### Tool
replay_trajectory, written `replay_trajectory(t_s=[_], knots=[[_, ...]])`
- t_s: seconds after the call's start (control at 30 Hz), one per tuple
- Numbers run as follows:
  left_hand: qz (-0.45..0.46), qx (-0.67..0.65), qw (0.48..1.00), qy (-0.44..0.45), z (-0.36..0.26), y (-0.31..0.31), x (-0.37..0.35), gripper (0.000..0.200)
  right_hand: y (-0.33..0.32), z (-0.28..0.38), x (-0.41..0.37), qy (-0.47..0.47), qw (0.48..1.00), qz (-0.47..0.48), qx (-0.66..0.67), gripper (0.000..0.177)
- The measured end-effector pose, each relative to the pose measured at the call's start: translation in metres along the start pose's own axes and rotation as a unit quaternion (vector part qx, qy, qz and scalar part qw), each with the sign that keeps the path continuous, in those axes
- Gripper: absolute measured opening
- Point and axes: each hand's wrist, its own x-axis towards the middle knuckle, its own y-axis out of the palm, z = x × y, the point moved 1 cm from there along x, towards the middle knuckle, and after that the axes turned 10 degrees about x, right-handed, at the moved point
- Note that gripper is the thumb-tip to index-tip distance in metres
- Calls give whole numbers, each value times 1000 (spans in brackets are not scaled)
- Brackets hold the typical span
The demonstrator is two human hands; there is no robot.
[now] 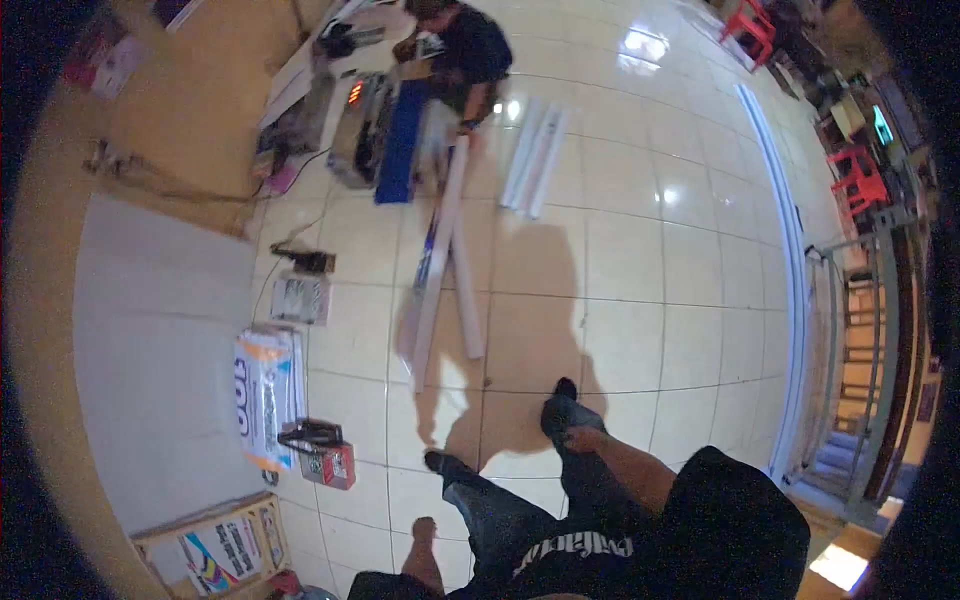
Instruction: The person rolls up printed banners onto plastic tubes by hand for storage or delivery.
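Observation:
My left hand hangs low beside my left leg. It looks curled closed, and I see nothing in it. My right hand is by my right knee, over the dark trousers; its fingers are too small and blurred to make out. Both my feet are on the tiled floor. Ahead of them lie two long white tube-like pieces, angled apart. Another person crouches beyond, with a hand at the far end of the pieces.
Left of the pieces stand a blue panel and a machine with a red display. Printed packs and a red box lie along the left wall. Long white strips and a metal frame line the right.

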Motion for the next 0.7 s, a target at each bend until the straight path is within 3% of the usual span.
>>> replay_trajectory(t_s=[0.07, 0.13, 0.2, 0.3, 0.33, 0.4, 0.43, 0.47, 0.5, 0.53, 0.57, 0.6, 0.63, 0.67, 0.7], knots=[[-8, 198, 979, 44, -27, 85, -14, 24, -99, 46, -27, -63, 997, -32, 19, 34], [28, 298, 951, 70, -64, 177, -12, 27, -201, 57, -46, -36, 992, -89, 86, 33], [63, 309, 946, 75, -94, 271, 5, 29, -284, 38, -57, 49, 960, -170, 215, 33], [87, 293, 949, 79, -151, 388, 48, 32, -378, -26, -63, 103, 946, -224, 210, 28], [153, 469, 842, 220, -173, 419, 83, 47, -407, -49, -66, 109, 952, -214, 187, 28], [109, 448, 859, 224, -241, 486, 100, 37, -445, -93, -73, 180, 961, -201, 53, 26], [70, 378, 905, 180, -278, 515, 105, 46, -466, -106, -73, 213, 957, -172, 97, 26], [93, 383, 904, 167, -298, 545, 131, 44, -486, -114, -72, 246, 948, -143, 140, 26], [71, 447, 865, 218, -315, 579, 161, 42, -500, -126, -70, 236, 932, -135, 241, 28], [0, 404, 891, 206, -349, 605, 154, 43, -514, -141, -67, 229, 904, -122, 339, 29], [68, 383, 902, 189, -380, 629, 165, 46, -527, -158, -57, 213, 931, -80, 285, 32], [79, 507, 839, 179, -407, 657, 183, 46, -532, -174, -51, 199, 951, -31, 235, 35], [51, 469, 861, 189, -457, 672, 167, 45, -555, -169, -35, 227, 970, 42, 82, 41], [29, 456, 853, 254, -458, 698, 200, 47, -586, -151, -14, 290, 945, 130, 82, 43], [-32, 403, 861, 309, -445, 727, 239, 40, -606, -148, 13, 257, 955, 146, -38, 42]])
